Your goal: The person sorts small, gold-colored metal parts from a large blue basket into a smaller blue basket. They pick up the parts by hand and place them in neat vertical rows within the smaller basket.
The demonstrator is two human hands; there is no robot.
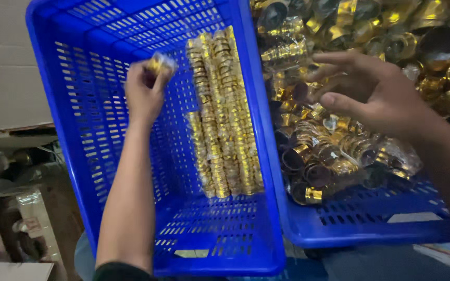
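The small shiny gold cap-like piece (160, 64), round and blurred, sits pinched at the fingertips of the left hand (144, 93), which is raised over the left blue perforated plastic crate (87, 130). The fingers are curled closed around it, so only its top edge shows; its own long axis and the way it points cannot be told through the blur.

Just to the right of that piece, inside the same crate, lie about 3 packed rows of matching gold ring-shaped pieces (225, 114), stacked face to face like coins. The long axis of the rows runs from the far end of the crate toward the person, leaning slightly to the right as it comes nearer. The held piece is near the far, upper end of the rows, beside the leftmost one but not touching it. The left hand is clearly the nearer one to the rows.

The right hand (371, 91) hovers over the second blue plastic crate (360, 224), which stands touching the first along its right wall. Its fingers are spread open and pointing left, holding nothing that shows. Beneath and around it lies a loose heap of gold and dark round caps (334, 156), unsorted, facing every way.

Brown cardboard boxes (6, 73) stand to the far left, well apart
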